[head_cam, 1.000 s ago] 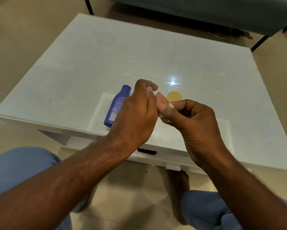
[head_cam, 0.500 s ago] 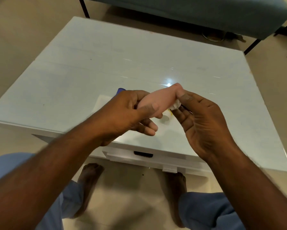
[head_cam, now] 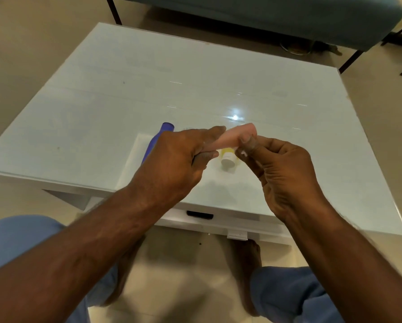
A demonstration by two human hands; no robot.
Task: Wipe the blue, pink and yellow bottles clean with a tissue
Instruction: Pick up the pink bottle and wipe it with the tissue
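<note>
Warm, fairly dim indoor light falls from above. One small hard glare spot sits on the glossy bench [head_cam: 218,73] just beyond the hands, with thin streak reflections scattered around it. The hands cast soft, blurred shadows on the bench's near part, and the floor [head_cam: 20,54] below the bench is darker. The wide lens bends the bench's edges and stretches the forearms toward the lower corners. The picture is slightly soft all over, with mild motion blur at the fingertips; the top edge fades into shadow under the sofa [head_cam: 288,17].
</note>
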